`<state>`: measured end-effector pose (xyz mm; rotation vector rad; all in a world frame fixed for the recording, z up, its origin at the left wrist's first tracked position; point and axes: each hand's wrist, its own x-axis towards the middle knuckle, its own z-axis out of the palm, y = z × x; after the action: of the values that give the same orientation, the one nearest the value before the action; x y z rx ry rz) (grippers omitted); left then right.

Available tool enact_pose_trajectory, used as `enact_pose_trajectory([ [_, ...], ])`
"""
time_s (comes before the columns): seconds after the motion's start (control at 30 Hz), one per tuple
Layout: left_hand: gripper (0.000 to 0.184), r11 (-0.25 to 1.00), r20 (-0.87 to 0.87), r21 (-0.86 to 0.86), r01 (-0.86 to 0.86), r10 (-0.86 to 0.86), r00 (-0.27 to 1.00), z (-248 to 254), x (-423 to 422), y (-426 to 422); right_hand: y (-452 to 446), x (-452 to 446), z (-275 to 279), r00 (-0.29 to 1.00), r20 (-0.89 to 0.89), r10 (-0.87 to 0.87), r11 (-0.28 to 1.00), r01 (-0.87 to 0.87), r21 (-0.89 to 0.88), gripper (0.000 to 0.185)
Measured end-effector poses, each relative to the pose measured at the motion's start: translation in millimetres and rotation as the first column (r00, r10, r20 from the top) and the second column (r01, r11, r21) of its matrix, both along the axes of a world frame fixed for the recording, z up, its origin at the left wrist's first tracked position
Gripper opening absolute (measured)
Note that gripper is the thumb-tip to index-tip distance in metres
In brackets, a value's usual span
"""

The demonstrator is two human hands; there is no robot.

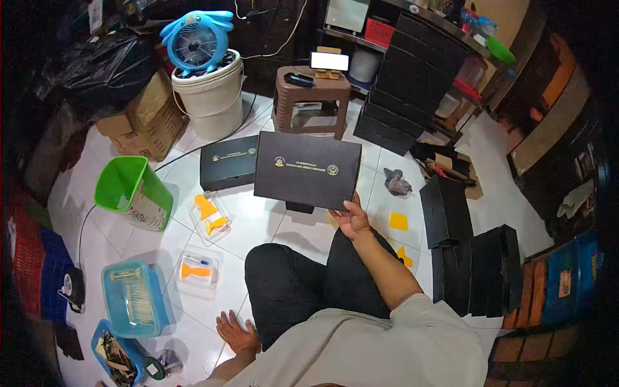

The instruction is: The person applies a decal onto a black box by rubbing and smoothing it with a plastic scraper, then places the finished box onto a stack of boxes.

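- Above the white tiles (248, 222), beyond our knees, our right hand (351, 220) holds the black box (308, 169) by its lower right corner, thumb in front; other fingers, probably behind, are hidden.
- Lid down, gold print on: we judge its outside finished, setting down not yet done.
- Second printed box (222, 174) sits behind, leftward.
- Our left hand (238, 332) spreads its fingers wide, gripping nothing.
- Stool (313, 97) stands past the far edge; we see more room rightward, around grey bag (398, 184) and yellow sheet (398, 221).
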<state>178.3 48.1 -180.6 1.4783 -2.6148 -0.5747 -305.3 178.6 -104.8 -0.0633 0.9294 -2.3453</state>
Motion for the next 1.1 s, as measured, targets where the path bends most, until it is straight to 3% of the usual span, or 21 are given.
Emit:
enact_pose_trajectory([
  [0.23,0.072,0.999,0.011,-0.038,0.009,-0.008,1.0,-12,4,-2,-2,-3,-8,0.999,0.014,-0.033,0.999,0.033,0.032,0.069],
  [0.37,0.073,0.998,0.006,-0.052,0.018,-0.017,1.0,-26,9,-4,0,-9,-20,0.999,0.046,-0.028,0.999,0.029,-0.036,0.061],
  [0.53,0.07,0.985,-0.096,-0.172,0.012,-0.028,0.995,-32,9,-4,-4,-11,-22,0.997,0.069,-0.044,0.999,0.046,-0.022,0.052],
  [0.73,0.068,0.981,-0.118,-0.196,0.02,-0.043,0.992,-32,9,-4,-6,-10,-21,0.998,0.058,-0.036,0.999,0.037,-0.013,0.054],
  [0.8,0.071,0.959,-0.142,-0.282,0.034,-0.077,0.987,-36,9,-4,-9,-8,-18,0.998,0.053,-0.04,0.999,0.04,-0.002,0.055],
  [1.1,0.072,0.967,-0.126,-0.253,0.025,-0.059,0.99,-32,8,-3,-13,-1,-7,1.0,0.013,0.006,1.0,-0.006,0.018,0.059],
])
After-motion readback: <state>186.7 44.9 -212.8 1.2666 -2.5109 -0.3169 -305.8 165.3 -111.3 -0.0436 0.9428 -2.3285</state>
